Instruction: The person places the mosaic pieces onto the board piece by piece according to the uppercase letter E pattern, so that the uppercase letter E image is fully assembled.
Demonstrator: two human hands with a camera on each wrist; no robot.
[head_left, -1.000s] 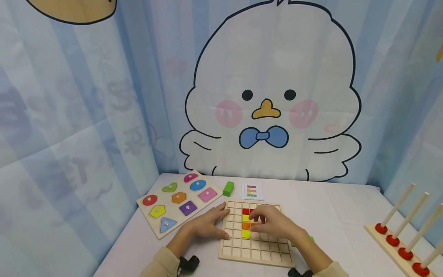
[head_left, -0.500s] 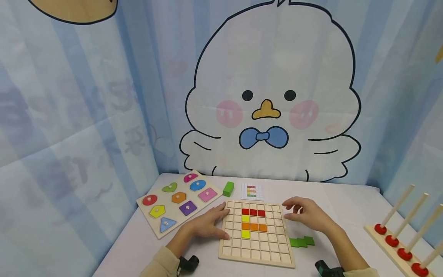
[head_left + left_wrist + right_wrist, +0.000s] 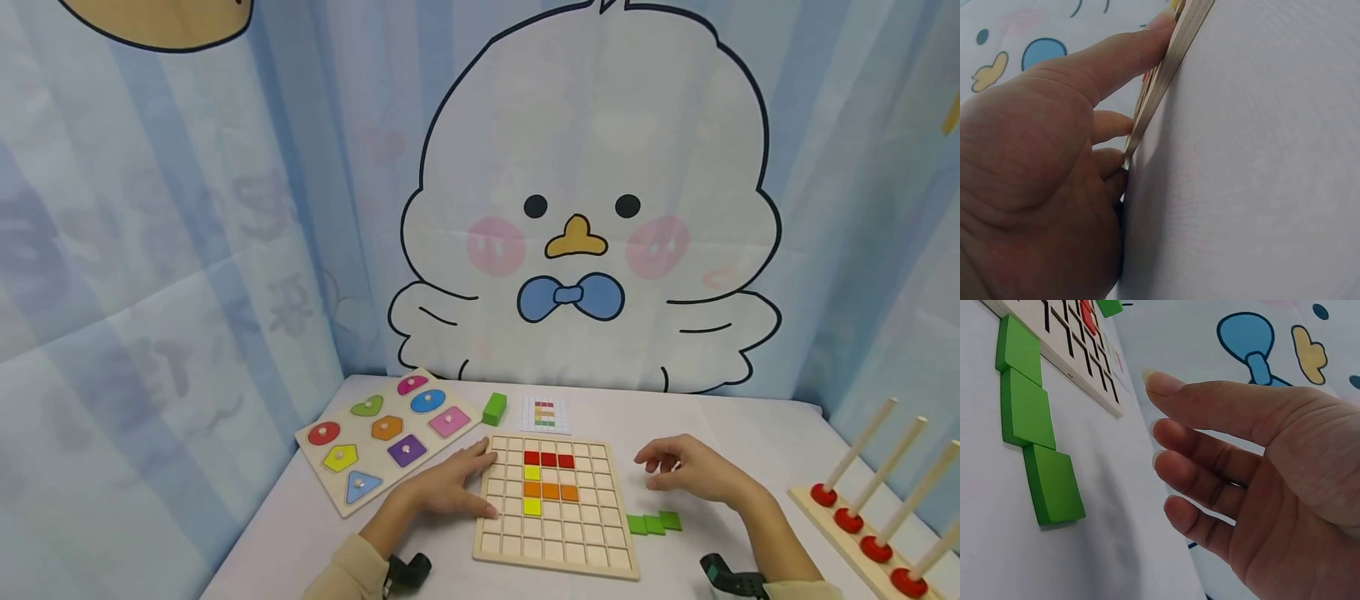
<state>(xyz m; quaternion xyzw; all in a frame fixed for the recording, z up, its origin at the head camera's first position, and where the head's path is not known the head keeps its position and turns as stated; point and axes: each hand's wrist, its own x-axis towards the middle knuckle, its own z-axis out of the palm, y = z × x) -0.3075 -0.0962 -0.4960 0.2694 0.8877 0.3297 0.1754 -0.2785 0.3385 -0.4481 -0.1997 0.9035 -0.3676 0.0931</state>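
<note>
A wooden grid board [image 3: 592, 533] lies flat on the white table. In its squares sit a row of three red tiles [image 3: 549, 460], a row of three orange tiles [image 3: 551, 492] and two yellow tiles [image 3: 532, 507]. My left hand [image 3: 446, 485] rests on the board's left edge, thumb and fingers touching the rim; the left wrist view shows the same contact. Nothing is in my right hand [image 3: 701, 471], which hovers right of the board with loosely bent fingers. Just below it, three green tiles [image 3: 1027, 411] lie overlapping beside the board's right edge.
A shape puzzle board [image 3: 390, 437] with knobbed pieces lies at the left. Behind the grid board are a green block [image 3: 495, 409] and a small pattern card [image 3: 546, 415]. A wooden stand with pegs and red rings [image 3: 851, 520] is at the right edge.
My right hand has lifted off the orange row and moved right, away from the grid board, uncovering the red and orange tiles. My left hand has stayed in place.
</note>
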